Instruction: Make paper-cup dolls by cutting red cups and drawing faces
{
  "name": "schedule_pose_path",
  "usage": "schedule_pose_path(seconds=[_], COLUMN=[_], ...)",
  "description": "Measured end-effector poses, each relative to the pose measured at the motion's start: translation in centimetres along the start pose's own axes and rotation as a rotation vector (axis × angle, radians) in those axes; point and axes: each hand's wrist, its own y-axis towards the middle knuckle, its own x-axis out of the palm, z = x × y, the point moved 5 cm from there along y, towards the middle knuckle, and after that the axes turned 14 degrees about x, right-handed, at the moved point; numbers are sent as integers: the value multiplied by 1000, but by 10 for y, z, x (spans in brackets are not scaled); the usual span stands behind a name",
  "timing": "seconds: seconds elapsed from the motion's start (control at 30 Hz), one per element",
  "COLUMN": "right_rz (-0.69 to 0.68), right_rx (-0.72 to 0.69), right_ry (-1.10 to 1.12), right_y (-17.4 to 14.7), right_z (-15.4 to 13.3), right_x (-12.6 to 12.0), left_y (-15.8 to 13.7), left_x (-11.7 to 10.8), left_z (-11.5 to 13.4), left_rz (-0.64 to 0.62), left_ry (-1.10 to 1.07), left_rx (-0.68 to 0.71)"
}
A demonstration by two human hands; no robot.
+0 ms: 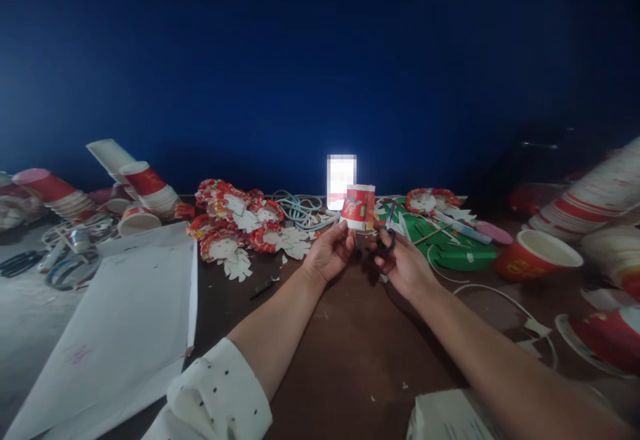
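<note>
My left hand [330, 251] is closed on the lower edge of a red and white paper cup [358, 207], which it holds up above the brown table. Dark-handled scissors [384, 243] sit in my right hand [403, 263], with fingers through the handle loops. Their blades point up just right of the cup; whether they touch it I cannot tell. Left of my hands lie several cut paper cups [235, 220] with red curled rims and white leaf-shaped pieces. Another such cut piece [434, 200] lies beyond my right hand.
Stacked paper cups [150, 190] lean at the left, near a large white sheet [130, 320]. A green bag [457, 247], a red cup [539, 255] and a long cup stack [585, 193] are at the right. Pale cables [299, 210] run along the blue wall [310, 73]. Paper scraps dot the table.
</note>
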Motion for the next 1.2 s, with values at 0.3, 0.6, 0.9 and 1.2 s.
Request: schedule_pose_path(seconds=[0.3, 0.6, 0.9, 1.2], right_rz=[40, -32, 245, 243], right_rx=[-164, -132, -201, -203], right_ry=[-534, -723, -652, -591], right_y=[-15, -19, -17, -19], right_z=[9, 23, 6, 5], right_x=[12, 19, 8, 13], left_y=[5, 11, 1, -10], left_x=[-2, -5, 5, 7], left_z=[4, 11, 19, 21], left_rz=[31, 65, -175, -189], left_ry=[-53, -37, 972, 974], left_rx=[140, 185, 764, 856])
